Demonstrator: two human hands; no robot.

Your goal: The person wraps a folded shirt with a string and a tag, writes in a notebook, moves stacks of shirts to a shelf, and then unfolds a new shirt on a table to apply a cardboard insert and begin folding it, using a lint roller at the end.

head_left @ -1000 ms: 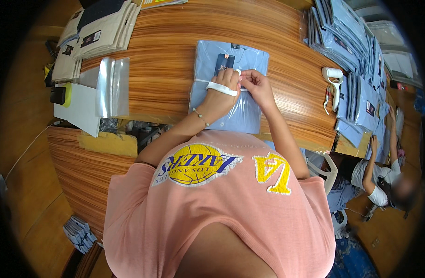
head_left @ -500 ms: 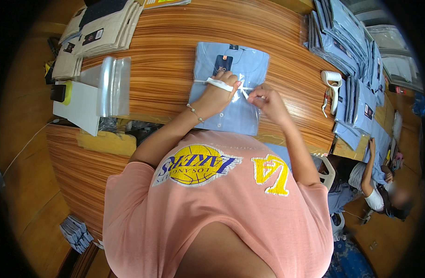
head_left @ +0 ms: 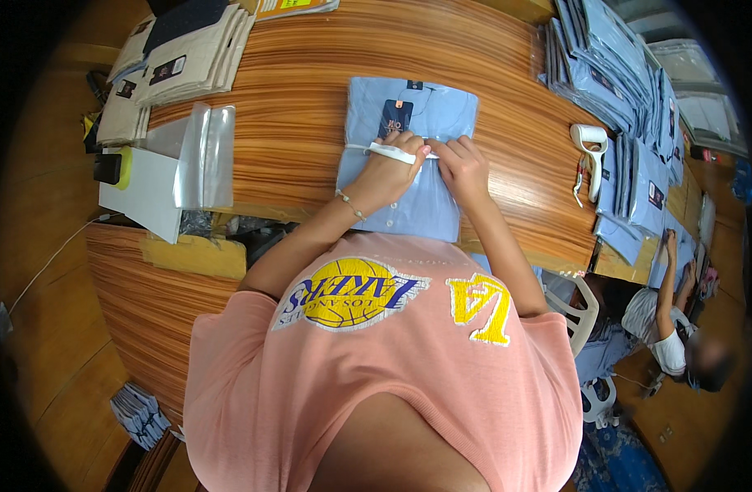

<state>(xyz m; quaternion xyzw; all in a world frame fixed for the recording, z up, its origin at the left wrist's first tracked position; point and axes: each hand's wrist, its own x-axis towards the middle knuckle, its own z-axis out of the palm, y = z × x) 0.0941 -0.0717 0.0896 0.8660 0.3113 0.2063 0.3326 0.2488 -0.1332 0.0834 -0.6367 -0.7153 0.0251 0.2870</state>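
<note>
A light blue folded shirt lies flat on the table in a clear plastic bag, with a dark hang tag near its collar. A narrow white strip runs across the bag at mid-height. My left hand is closed on this strip, part of which crosses over the fingers. Close beside it on the right, my right hand has its fingers bent and pressed together at the strip, a short piece showing between the hands. The fingertips' exact hold is partly hidden.
Beige folded garments are stacked at the far left, near clear plastic bags and a white board. On the right are a white lint roller and piled bagged blue shirts. Another person works at the right.
My right hand has moved up and closer to my left hand, from holding the strip's loose end to the strip across the bag. My left hand stays nearly in place.
</note>
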